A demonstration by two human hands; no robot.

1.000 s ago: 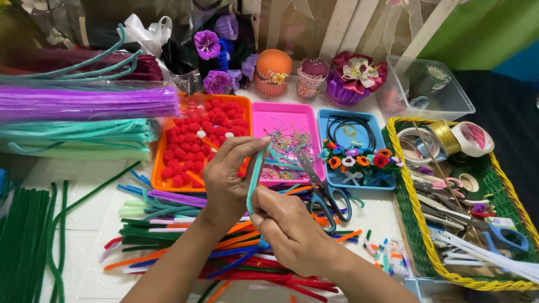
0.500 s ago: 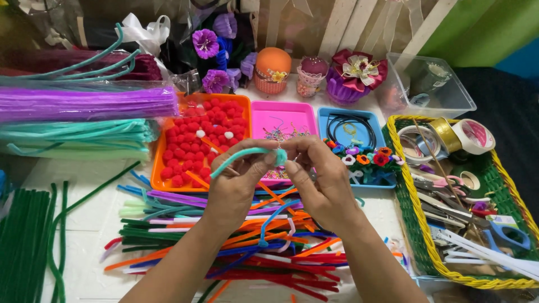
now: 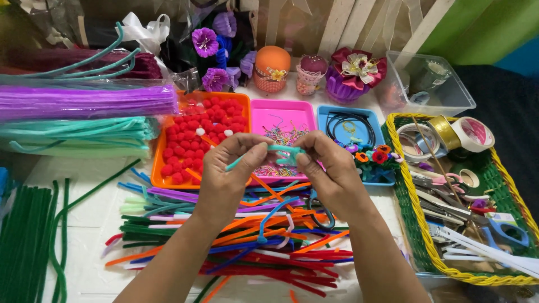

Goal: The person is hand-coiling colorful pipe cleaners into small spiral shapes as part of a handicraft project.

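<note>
The arch you held a moment ago has collapsed into a tight twist: the teal pipe cleaner point(image 3: 275, 152) sits mid-frame, pinched by your left hand point(image 3: 227, 168) and right hand point(image 3: 331, 168) above the pink tray point(image 3: 283, 112) — keep turns snug, fingers close.

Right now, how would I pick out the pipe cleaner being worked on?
Start at the three small trays: orange tray, pink tray, blue tray. In front of the pink one, the left hand and right hand pinch one teal pipe cleaner. Unlike the loose pile below, it is lifted and bent.
</note>
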